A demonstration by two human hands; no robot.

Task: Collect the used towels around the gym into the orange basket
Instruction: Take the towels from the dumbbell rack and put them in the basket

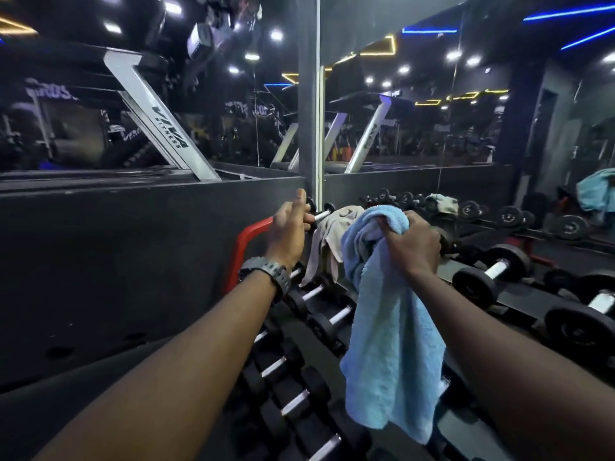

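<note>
While clenched around the top of the blue towel [392,327], right hand [411,242] raised above the dumbbell rack [299,387], cloth bunched in the fist and hanging down long in front of the rows of black dumbbells. Left hand [289,229] out ahead beside it, fingers loosely spread and gripping nothing, thumb up, fingertips close to a chrome dumbbell handle [321,215] and just short of the beige towel [327,242]; whether touching the handle, cannot tell through the blur. Black wristwatch [266,274] on the left wrist. Beige towel draped over dumbbells at the rack's far end, just behind and left of the blue one, edges touching or overlapping. Red rack frame [244,247] curving up under the left hand. Further right along the back row, another pale towel [442,202] lying across dumbbells, and at the far right edge a light blue towel [595,191] slung over dark equipment. Larger dumbbells [492,271] on the right-hand rack section. Mirrors above the dark ledge, reflecting treadmills and ceiling lights. Orange basket nowhere visible.
</note>
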